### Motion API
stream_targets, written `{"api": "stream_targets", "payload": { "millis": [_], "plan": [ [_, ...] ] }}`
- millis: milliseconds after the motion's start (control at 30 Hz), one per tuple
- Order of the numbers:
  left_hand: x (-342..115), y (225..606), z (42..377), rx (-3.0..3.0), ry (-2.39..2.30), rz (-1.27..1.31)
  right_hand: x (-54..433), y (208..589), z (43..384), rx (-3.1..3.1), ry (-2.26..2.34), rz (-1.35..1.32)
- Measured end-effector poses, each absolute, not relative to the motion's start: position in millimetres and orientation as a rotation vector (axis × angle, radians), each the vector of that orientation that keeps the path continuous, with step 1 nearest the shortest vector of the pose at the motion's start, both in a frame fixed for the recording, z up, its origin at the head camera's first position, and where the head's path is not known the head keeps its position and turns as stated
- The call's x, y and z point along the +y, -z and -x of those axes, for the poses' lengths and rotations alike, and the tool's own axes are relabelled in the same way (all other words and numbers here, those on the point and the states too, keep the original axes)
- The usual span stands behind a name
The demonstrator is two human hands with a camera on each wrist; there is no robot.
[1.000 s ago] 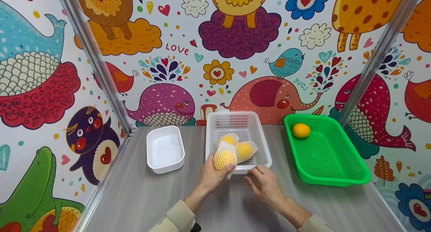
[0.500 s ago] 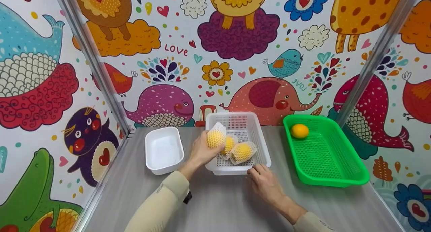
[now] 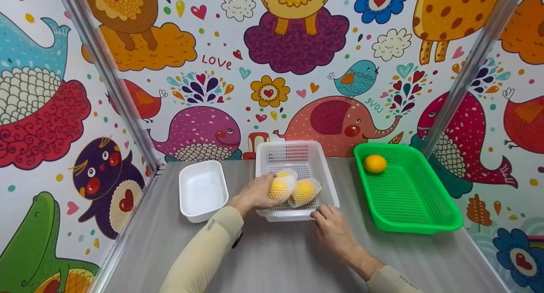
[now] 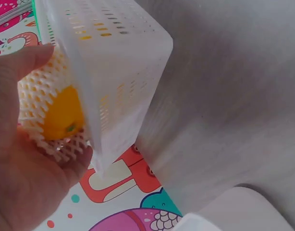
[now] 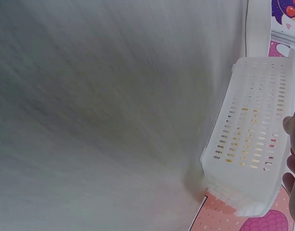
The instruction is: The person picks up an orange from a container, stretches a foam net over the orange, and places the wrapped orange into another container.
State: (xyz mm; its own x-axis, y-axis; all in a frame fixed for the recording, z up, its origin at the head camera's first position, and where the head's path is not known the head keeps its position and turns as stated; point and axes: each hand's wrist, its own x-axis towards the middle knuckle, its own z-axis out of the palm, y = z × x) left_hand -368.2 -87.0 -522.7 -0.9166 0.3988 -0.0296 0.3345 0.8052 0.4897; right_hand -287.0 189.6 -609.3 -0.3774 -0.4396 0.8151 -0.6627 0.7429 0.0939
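My left hand (image 3: 259, 192) grips an orange (image 3: 279, 188) in a white foam net, just inside the left side of the white basket (image 3: 333, 186). In the left wrist view, thumb and fingers curl round the netted orange (image 4: 65, 114), its bare end showing at the net's opening. Another netted orange (image 3: 304, 192) lies in the basket to the right; a third (image 3: 287, 173) is partly hidden behind the held one. My right hand (image 3: 333, 229) holds the basket's front rim near its right corner, fingers bent at the edge in the right wrist view.
A green basket (image 3: 450, 208) stands at the right with one unwrapped orange (image 3: 375, 163) in its back left corner. A small white tub (image 3: 182, 191) stands to the left. Patterned walls with metal posts (image 3: 114, 84) bound the grey table (image 3: 272, 259).
My left hand has carried the netted orange left, then lowered it into the basket beside the others. My right hand has come forward onto the basket's rim.
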Motion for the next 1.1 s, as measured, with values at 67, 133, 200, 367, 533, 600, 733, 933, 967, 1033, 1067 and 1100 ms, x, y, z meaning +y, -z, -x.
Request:
{"api": "stream_targets", "payload": {
  "millis": [67,133,200,367,533,600,733,933,967,1033,1067,1100],
  "plan": [
    [-85,524,370,2.858,-0.629,-0.594,189,609,287,-2.037,-0.314,-0.825],
    [-83,524,372,2.858,-0.522,-0.590,189,609,287,-2.045,-0.314,-0.812],
    [-80,526,373,2.858,-0.430,-0.594,188,609,288,-2.050,-0.316,-0.801],
    [-71,526,375,2.872,-0.261,-0.623,185,609,289,-2.044,-0.313,-0.782],
    [-61,528,382,2.853,-0.140,-0.623,182,609,290,-2.030,-0.297,-0.750],
    [-58,534,391,2.829,-0.114,-0.616,181,609,291,-2.030,-0.293,-0.738],
    [-53,573,424,2.792,-0.126,-0.624,182,611,291,-2.040,-0.303,-0.721],
    [-46,580,428,2.761,-0.119,-0.581,180,613,291,-2.069,-0.313,-0.709],
    [-45,581,429,2.761,-0.113,-0.569,180,614,291,-2.074,-0.312,-0.708],
    [-42,580,428,2.761,-0.126,-0.545,180,614,291,-2.080,-0.309,-0.703],
    [-41,575,426,2.750,-0.150,-0.528,180,614,291,-2.081,-0.308,-0.698],
    [-40,574,426,2.751,-0.161,-0.517,181,614,291,-2.081,-0.309,-0.693]
  ]
}}
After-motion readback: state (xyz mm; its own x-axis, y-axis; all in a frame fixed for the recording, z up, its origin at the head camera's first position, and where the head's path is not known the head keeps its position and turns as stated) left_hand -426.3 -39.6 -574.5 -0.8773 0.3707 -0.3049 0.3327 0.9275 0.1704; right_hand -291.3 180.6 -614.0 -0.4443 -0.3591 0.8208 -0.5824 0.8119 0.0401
